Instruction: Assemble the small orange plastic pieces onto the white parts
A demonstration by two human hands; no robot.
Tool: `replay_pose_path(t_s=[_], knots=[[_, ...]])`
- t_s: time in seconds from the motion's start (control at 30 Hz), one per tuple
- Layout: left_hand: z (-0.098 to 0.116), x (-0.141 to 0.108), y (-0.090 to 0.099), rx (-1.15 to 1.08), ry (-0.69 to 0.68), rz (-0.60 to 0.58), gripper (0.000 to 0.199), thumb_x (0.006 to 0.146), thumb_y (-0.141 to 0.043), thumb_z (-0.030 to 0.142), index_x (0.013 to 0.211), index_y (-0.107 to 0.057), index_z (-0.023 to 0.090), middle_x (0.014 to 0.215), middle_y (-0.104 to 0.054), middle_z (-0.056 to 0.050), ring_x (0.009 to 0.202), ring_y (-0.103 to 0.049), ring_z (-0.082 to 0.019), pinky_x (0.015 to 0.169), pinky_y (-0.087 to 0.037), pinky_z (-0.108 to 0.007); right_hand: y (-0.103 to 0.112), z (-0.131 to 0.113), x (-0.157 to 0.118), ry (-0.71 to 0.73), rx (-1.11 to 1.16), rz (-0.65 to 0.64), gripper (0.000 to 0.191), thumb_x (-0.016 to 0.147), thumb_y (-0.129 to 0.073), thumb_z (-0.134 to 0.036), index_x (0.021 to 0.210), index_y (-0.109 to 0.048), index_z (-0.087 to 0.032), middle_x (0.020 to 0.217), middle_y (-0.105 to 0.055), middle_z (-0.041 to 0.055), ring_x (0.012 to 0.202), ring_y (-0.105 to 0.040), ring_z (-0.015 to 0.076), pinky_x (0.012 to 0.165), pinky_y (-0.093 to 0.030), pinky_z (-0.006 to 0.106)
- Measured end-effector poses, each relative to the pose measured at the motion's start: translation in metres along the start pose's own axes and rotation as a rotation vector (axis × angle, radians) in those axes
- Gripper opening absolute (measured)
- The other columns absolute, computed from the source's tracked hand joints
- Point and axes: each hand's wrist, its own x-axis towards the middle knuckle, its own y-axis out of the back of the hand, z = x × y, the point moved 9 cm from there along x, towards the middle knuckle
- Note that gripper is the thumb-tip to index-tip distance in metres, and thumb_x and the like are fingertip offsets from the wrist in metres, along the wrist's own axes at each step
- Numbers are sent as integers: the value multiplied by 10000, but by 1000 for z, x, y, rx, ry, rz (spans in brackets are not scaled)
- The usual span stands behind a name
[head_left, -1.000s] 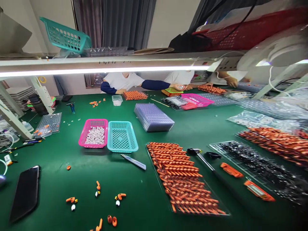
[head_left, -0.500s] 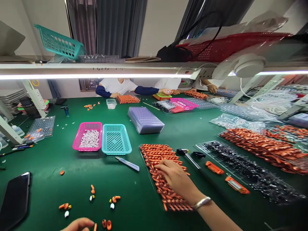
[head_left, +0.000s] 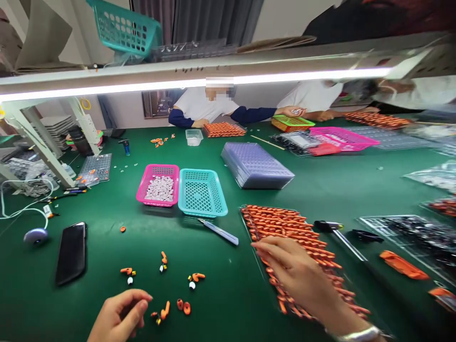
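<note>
My left hand (head_left: 121,313) hovers at the bottom left, thumb and fingers curled together; anything inside them is hidden. Just right of it lies an orange earbud shell (head_left: 165,310) with a small yellow-and-dark part. Two dark orange oval pieces (head_left: 184,306) are beside that. Further up are several sets of orange shells with white-and-yellow parts (head_left: 197,277). My right hand (head_left: 299,275) reaches over a clear tray of orange earbud shells (head_left: 285,221), its fingertips pinched at a shell near the left edge. The shell is mostly covered by the fingers.
A pink basket of white pieces (head_left: 156,190), a turquoise basket (head_left: 201,194) and a craft knife (head_left: 221,232) lie ahead. Behind them is a stack of clear trays (head_left: 256,166). A phone (head_left: 71,254) lies left; a hammer-like tool (head_left: 338,232) right. Co-workers sit opposite under the lit shelf.
The view has turned left and tilted, so the table things sit further right. More of my left hand shows, apart from the orange shell. My right hand stays over the shell tray, at its left side.
</note>
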Motion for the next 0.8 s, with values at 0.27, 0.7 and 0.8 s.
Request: replay_pose_path(t_s=[0.27, 0.7, 0.8], knots=[[35, 10, -40, 351, -263, -91, 240, 895, -574, 363, 942, -724, 182, 827, -731, -50, 706, -634, -170, 653, -487, -231, -102, -113, -6, 50, 390, -395, 337, 858, -468, -45, 997, -724, -214, 944, -696, 102, 861, -645, 250, 772, -545, 415], [61, 5, -74, 335, -560, -17, 172, 884, -557, 135, 908, -724, 168, 822, -750, -57, 747, -681, -168, 715, -510, -241, -90, -126, -38, -385, 1041, -395, 203, 931, -508, -352, 1022, -599, -196, 864, -671, 49, 779, -657, 190, 726, -547, 306], [54, 7, -72, 325, -448, -7, 142, 858, -588, 158, 862, -730, 161, 785, -743, -57, 702, -662, -168, 657, -485, -234, -89, -129, -38, -317, 917, -363, 166, 895, -552, -299, 1025, -607, -211, 862, -647, 32, 746, -631, 176, 686, -534, 276]])
